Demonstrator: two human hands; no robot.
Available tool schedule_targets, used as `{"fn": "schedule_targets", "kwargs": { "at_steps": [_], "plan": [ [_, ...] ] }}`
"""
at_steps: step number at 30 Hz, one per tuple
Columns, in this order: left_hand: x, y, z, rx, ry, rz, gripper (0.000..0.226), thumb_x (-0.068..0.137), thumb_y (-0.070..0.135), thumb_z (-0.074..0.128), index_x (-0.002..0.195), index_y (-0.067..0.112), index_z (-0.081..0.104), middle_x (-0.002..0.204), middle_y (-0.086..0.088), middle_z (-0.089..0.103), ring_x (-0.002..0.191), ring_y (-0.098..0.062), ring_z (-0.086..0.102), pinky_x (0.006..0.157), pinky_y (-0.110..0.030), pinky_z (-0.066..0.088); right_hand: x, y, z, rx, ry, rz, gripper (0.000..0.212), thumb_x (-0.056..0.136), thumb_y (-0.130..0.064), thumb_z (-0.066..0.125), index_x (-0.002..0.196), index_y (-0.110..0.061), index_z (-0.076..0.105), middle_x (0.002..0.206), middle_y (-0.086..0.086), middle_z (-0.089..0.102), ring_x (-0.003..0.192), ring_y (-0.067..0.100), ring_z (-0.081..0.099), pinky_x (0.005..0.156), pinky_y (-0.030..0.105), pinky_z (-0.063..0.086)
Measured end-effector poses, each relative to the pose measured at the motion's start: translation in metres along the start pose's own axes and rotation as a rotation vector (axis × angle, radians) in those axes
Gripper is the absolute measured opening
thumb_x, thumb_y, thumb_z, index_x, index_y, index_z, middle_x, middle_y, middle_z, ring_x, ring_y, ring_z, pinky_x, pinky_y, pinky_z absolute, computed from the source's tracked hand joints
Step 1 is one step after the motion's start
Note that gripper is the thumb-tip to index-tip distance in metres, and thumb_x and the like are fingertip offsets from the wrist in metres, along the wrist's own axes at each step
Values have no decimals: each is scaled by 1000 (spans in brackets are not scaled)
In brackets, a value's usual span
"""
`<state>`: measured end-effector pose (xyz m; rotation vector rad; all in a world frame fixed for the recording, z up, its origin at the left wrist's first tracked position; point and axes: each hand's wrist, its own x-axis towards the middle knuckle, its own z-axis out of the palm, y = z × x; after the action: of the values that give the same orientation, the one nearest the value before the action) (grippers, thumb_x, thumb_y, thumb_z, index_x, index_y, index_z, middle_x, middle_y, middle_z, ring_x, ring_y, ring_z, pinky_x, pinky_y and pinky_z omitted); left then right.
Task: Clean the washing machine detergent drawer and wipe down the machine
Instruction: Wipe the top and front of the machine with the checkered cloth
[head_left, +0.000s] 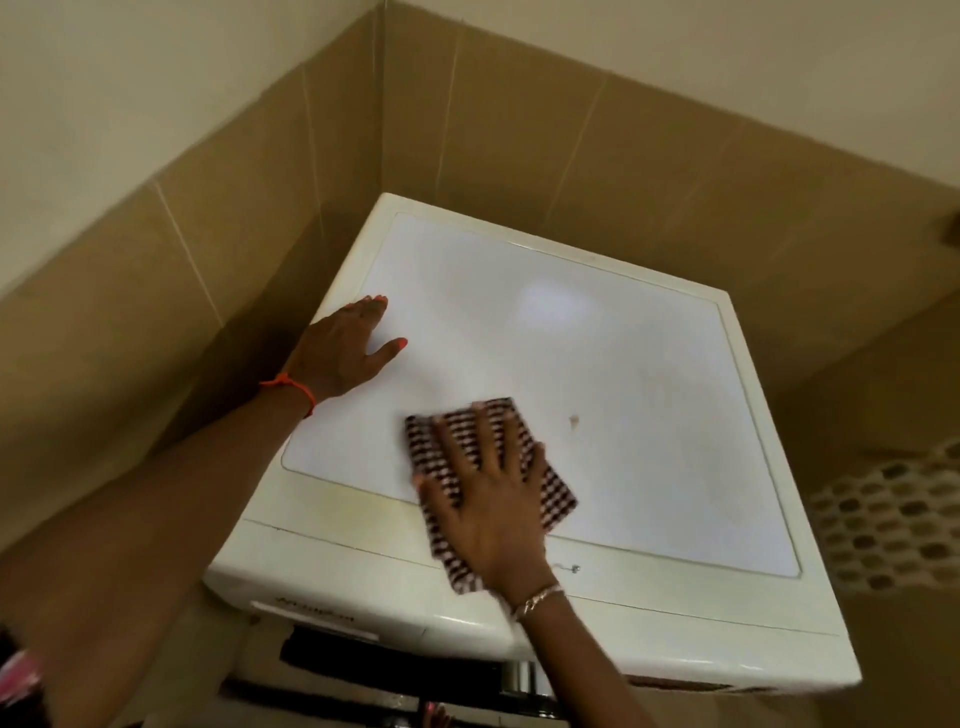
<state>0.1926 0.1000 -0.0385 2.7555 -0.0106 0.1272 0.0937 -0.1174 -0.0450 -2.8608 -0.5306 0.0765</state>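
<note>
- The right hand (493, 499) lies flat with its fingers straight and spread. It presses a checked cloth (558, 496) onto the top of the washing machine (623, 364), near the six o'clock edge of the white lid panel. It grips nothing and only pushes down.
- The left hand (345, 348) rests open and palm down at the panel's nine o'clock side, fingers straight and holding nothing. It looks like a brace, and leaning on it should steady the reach.
- A small brownish spot (574, 422) sits just beyond the cloth, at about two o'clock from the right hand. The next stroke probably belongs there, with firmer pressure through the fingertips and short passes rather than one long sweep.
- Part of the cloth trails under the wrist, over the yellowed front rim (337, 499). Flattening it under the palm would likely stop it bunching.
- Overlapping lanes from twelve o'clock, by the tiled wall (260, 260), back toward six would bring loosened dirt to the front edge.
- The groove framing the panel likely holds grime and deserves its own pass.
- Below the front lip at six o'clock lies a dark band, too blurred to tell whether it is the detergent drawer's slot.
</note>
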Motion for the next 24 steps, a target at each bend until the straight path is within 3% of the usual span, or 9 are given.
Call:
{"fn": "schedule_targets", "kwargs": {
  "at_steps": [2, 4, 7, 10, 13, 15, 20, 24],
  "plan": [
    [1, 4, -1, 35, -10, -15, 83, 83, 58, 33, 140, -2, 36, 144, -19, 39, 136, -29, 36, 110, -38, 31, -24, -7, 2, 0, -23, -114, 58, 89, -67, 14, 144, -46, 15, 157, -3, 10, 145, 27, 3, 113, 54, -7],
    [3, 17, -2, 57, -29, -73, 77, 91, 53, 42, 142, -3, 29, 147, -21, 34, 138, -30, 32, 111, -39, 28, -50, 5, 2, -43, 32, -141, 55, 91, -66, 18, 143, -48, 18, 154, -5, 21, 143, 24, 16, 110, 51, 3],
    [7, 44, 2, 12, -36, -158, 78, 93, 48, 42, 146, -3, 15, 153, -21, 20, 142, -33, 18, 115, -40, 16, -71, 43, -3, -30, 83, -54, 54, 90, -68, 20, 142, -53, 15, 154, -9, 21, 142, 14, 12, 109, 46, 10],
    [11, 65, 15, -19, -46, -65, 85, 91, 59, 31, 146, -2, 10, 155, -19, 11, 144, -32, 8, 117, -38, 4, -62, 82, -14, -47, 99, 71, 53, 88, -70, 12, 139, -57, 11, 154, -11, 15, 142, 14, 11, 113, 46, 8],
    [10, 81, 36, -46, -40, 25, 101, 73, 69, 6, 146, -1, 13, 155, -17, 12, 145, -30, 7, 117, -38, 3, -17, 98, -21, -30, 75, 240, 73, 75, -77, -10, 141, -52, 7, 157, -6, 8, 145, 20, 4, 116, 49, -1],
    [8, 87, 48, -58, -39, 43, 101, 71, 67, 0, 147, 1, 12, 156, -14, 11, 146, -26, 6, 117, -35, 1, 16, 92, -19, -4, 115, 280, 88, 69, -78, -17, 145, -45, 12, 158, -1, 7, 145, 25, 1, 114, 52, -2],
    [8, 82, 57, -157, 9, 4, 83, 84, 56, 18, 148, 4, 11, 156, -10, 13, 146, -20, 8, 113, -25, -2, 19, 59, -9, -17, 82, 76, 66, 84, -72, 6, 143, -45, 21, 156, 0, 18, 144, 28, 14, 113, 54, -1],
    [7, 82, 56, -147, 15, 8, 93, 78, 66, 10, 148, 5, 10, 156, -9, 13, 146, -18, 7, 112, -23, -4, -17, 82, -12, -13, 85, 114, 62, 83, -76, 7, 141, -54, 15, 156, -13, 9, 144, 14, 8, 114, 43, -9]
  ]
}}
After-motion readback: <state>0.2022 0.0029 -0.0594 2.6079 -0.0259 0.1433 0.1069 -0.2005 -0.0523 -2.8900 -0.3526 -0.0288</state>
